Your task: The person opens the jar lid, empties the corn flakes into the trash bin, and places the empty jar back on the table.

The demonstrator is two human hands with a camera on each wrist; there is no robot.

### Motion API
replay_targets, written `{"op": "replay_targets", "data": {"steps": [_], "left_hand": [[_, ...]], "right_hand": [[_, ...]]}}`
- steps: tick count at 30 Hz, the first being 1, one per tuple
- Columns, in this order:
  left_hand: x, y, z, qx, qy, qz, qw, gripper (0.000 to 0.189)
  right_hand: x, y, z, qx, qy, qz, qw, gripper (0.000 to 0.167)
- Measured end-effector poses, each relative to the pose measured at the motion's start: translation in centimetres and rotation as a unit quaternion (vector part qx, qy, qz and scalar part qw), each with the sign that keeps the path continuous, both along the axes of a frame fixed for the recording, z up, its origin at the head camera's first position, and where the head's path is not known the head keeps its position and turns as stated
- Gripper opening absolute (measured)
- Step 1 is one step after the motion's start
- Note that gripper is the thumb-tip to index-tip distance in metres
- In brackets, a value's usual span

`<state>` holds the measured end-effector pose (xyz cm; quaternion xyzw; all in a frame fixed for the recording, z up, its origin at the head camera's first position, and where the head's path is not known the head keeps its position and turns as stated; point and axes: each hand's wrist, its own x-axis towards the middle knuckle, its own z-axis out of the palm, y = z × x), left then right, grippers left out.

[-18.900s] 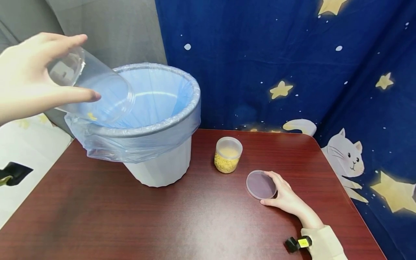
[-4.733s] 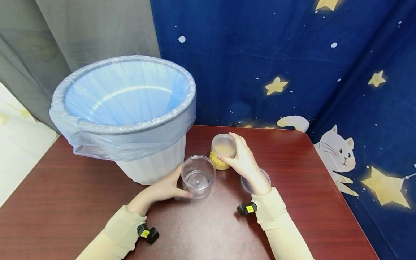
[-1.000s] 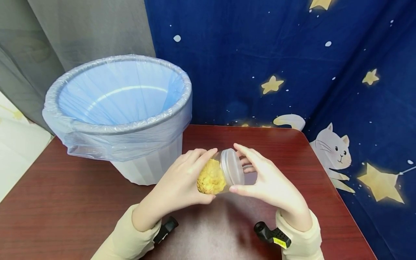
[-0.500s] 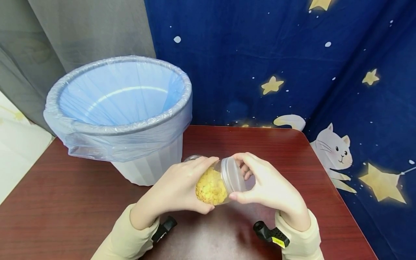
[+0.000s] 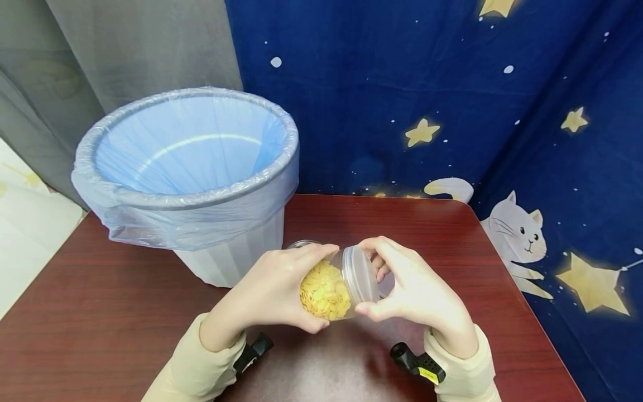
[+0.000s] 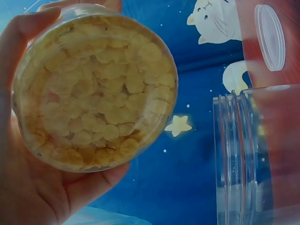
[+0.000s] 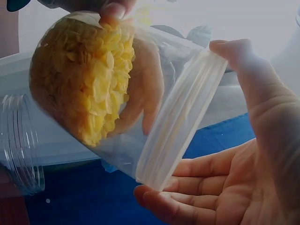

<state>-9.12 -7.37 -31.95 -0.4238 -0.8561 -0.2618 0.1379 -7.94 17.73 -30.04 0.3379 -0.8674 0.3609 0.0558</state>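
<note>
A clear plastic jar (image 5: 324,291), partly filled with yellow flakes, is tilted on its side above the table. My left hand (image 5: 271,286) grips its body near the base. With thumb and fingertips, my right hand (image 5: 422,287) holds the rim of the frosted lid (image 5: 359,273). That lid sits on the jar's mouth in the right wrist view, and the flakes (image 7: 89,79) lie toward the base. Behind the left hand stands a second clear jar (image 6: 239,159), mostly hidden in the head view. A loose round lid (image 6: 273,40) lies on the table.
A white bin (image 5: 241,257) with a blue plastic liner (image 5: 201,223) stands at the left on the dark red table (image 5: 125,318). Behind the table hangs a blue starry curtain (image 5: 341,84). The table's right edge runs close to the right forearm.
Earlier the left hand tipped the second jar over the bin, then set it on the table. The flake jar was lifted and tilted; over the last second both hands lowered slightly with it.
</note>
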Motion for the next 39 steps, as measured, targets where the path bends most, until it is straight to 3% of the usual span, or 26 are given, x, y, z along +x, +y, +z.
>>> {"op": "replay_targets", "data": {"steps": [6, 14, 39], "left_hand": [[-0.5, -0.2, -0.1, 0.011, 0.015, -0.009, 0.9998, 0.092], [-1.5, -0.4, -0.5, 0.015, 0.006, -0.008, 0.9998, 0.091], [-2.8, -0.9, -1.6, 0.04, -0.022, -0.015, 0.9988, 0.088]], "right_hand": [[-0.3, -0.3, -0.4, -0.01, 0.041, -0.006, 0.9991, 0.064], [-1.1, -0.6, -1.2, -0.02, 0.073, -0.013, 0.9971, 0.068], [-2.7, -1.1, -2.4, -0.047, 0.044, -0.005, 0.9979, 0.065]]}}
